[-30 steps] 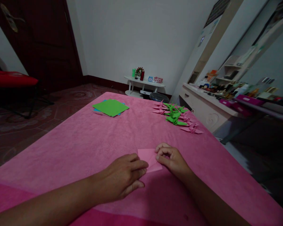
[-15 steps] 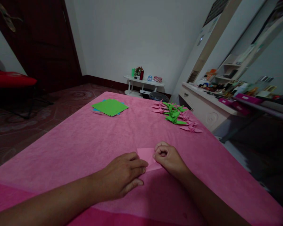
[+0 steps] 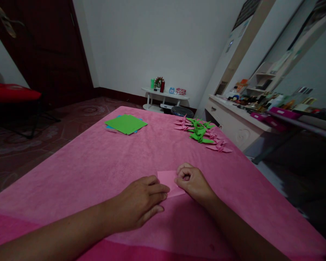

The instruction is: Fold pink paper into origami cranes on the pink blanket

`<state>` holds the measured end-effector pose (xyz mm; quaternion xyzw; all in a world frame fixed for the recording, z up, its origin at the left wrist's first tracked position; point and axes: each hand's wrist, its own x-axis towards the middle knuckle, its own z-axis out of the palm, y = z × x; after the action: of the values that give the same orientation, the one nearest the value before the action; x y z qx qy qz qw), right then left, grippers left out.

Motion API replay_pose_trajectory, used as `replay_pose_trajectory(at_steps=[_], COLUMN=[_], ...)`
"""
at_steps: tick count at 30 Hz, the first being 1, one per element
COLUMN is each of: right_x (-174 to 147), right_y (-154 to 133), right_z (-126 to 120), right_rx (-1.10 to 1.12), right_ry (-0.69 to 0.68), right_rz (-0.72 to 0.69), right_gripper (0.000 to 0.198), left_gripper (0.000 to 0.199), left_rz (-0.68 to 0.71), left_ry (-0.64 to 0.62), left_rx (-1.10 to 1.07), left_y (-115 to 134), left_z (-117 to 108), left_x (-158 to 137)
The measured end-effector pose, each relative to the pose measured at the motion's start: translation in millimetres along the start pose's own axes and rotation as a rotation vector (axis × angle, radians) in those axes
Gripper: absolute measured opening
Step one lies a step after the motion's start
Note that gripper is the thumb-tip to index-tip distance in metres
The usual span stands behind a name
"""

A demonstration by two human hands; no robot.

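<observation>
A small piece of pink origami paper [image 3: 167,177] lies on the pink cloth-covered table between my hands. My left hand [image 3: 142,201] rests on its left part, the fingers stretched out and lying flat over the edge. At the right edge, my right hand [image 3: 195,183] has thumb and fingers pinched together on the paper, hiding that side. Folded green paper cranes [image 3: 199,135] and pink paper cranes [image 3: 219,146] sit in a cluster beyond my right hand.
A stack of square sheets with a green sheet [image 3: 127,124] on top lies at the far left of the pink tablecloth [image 3: 92,174]. Right of the table stands a white dresser [image 3: 228,121] crowded with bottles. A low white stand [image 3: 165,94] is by the back wall.
The camera view has shifted very slightly. Both hands keep their places on the pink paper, with no clear movement of the fingers.
</observation>
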<state>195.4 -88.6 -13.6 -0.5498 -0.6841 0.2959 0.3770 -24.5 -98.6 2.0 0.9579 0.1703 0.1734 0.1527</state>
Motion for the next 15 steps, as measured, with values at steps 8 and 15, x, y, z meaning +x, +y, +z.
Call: replay_pose_trajectory(at_steps=[8,15], right_x=[-3,4], right_y=[1,5], right_z=[0,1], right_rx=[0.01,-0.053], right_ry=[0.033,0.089], right_rz=[-0.019,-0.06], right_gripper=[0.02,0.021], left_gripper=[0.025,0.022], left_rz=[0.065,0.117], left_ry=[0.078,0.036], left_rx=[0.04,0.075], left_y=[0,-4], left_z=[3,-2], left_x=[0,11])
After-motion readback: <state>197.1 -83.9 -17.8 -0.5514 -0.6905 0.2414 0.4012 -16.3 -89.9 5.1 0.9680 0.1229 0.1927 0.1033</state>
